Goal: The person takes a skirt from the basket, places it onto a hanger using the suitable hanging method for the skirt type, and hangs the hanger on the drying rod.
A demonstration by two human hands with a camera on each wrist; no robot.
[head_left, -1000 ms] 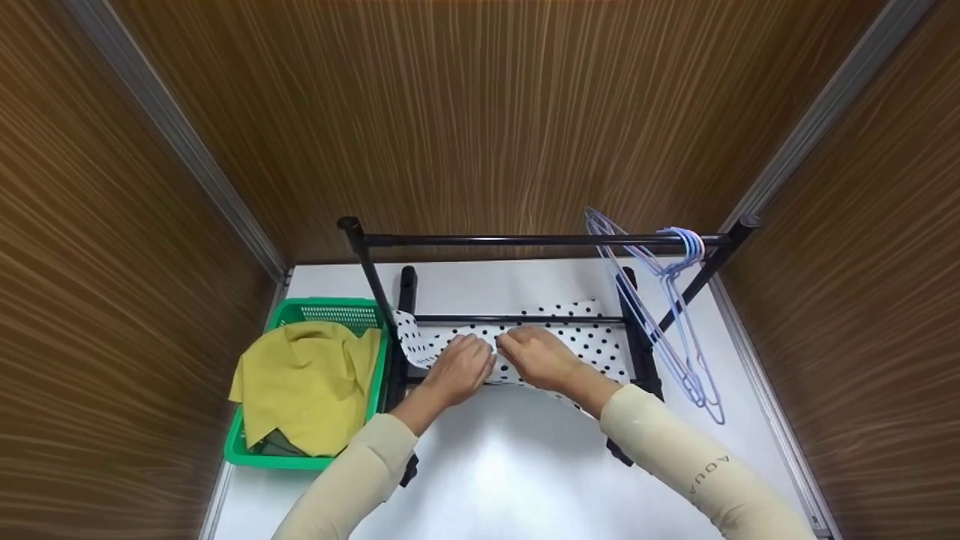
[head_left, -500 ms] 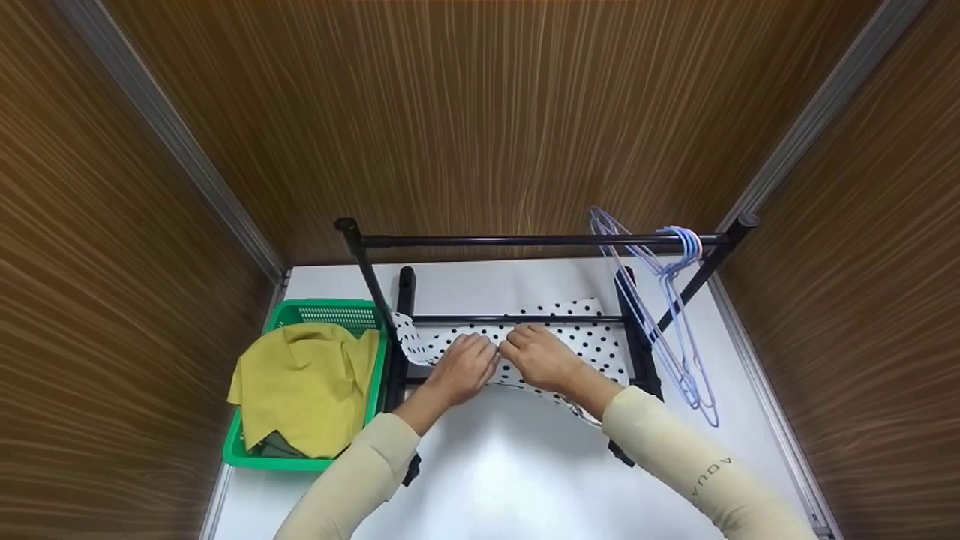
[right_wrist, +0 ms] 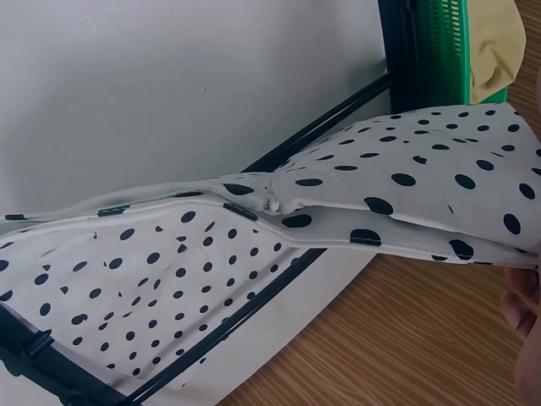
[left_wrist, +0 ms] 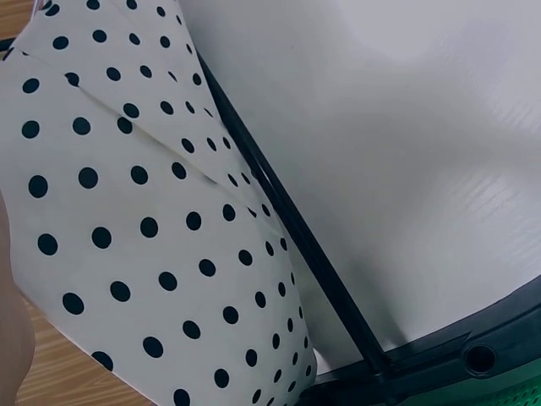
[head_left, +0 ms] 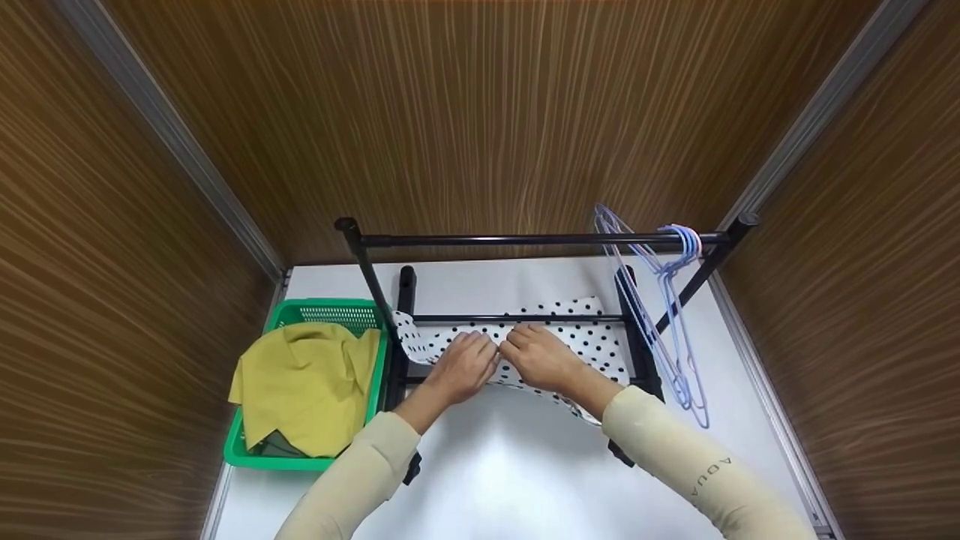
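A white garment with black polka dots [head_left: 600,349] hangs from both hands over the lower bars of a black clothes rack; its exact kind cannot be told. My left hand [head_left: 466,367] grips it with curled fingers. Almost touching it, my right hand [head_left: 541,358] pinches the garment too; the fingertips are hidden from above. In the left wrist view the dotted cloth [left_wrist: 152,228] is spread in a wide sheet. Layered edges and a gathered spot show on the garment [right_wrist: 152,279] in the right wrist view.
The rack's black top rail [head_left: 487,240] runs behind the hands. Several blue and purplish hangers [head_left: 679,352] hang at its right end. To the left, a green basket [head_left: 300,463] holds a yellow cloth [head_left: 307,390]. Wood-grain panels [head_left: 480,112] surround the white table.
The hangers have swung slightly, their lower ends moving left. My hands have hardly moved and still hold the garment; its lower right edge has dropped a little.
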